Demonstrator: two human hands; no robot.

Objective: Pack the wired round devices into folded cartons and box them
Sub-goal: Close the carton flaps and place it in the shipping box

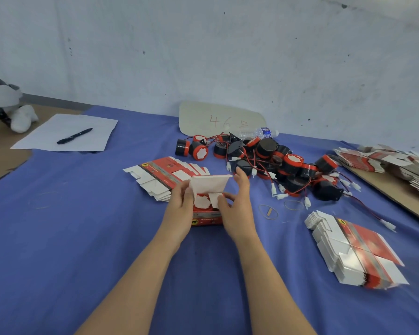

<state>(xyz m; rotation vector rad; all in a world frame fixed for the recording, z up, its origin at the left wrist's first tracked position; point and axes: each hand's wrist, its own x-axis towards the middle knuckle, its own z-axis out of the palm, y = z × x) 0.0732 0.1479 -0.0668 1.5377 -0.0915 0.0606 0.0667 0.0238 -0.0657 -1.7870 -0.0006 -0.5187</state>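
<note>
A small red carton [206, 220] stands on the blue cloth at the centre, its white lid flap raised. Inside it lies a round device [202, 201] with a white face and red rim. My left hand [180, 209] grips the carton's left side, thumb on the lid flap. My right hand [236, 204] holds the right side and pinches a small white side flap. A pile of black and red round devices [276, 165] with red wires and white plugs lies behind and to the right.
Flat cartons lie in stacks behind the hands [166, 175], at the near right [356, 250] and on a board at the far right [394, 163]. Rubber bands [293, 205], a water bottle [259, 133], a card marked 46 [218, 119] and a pen on paper [74, 136] are also there.
</note>
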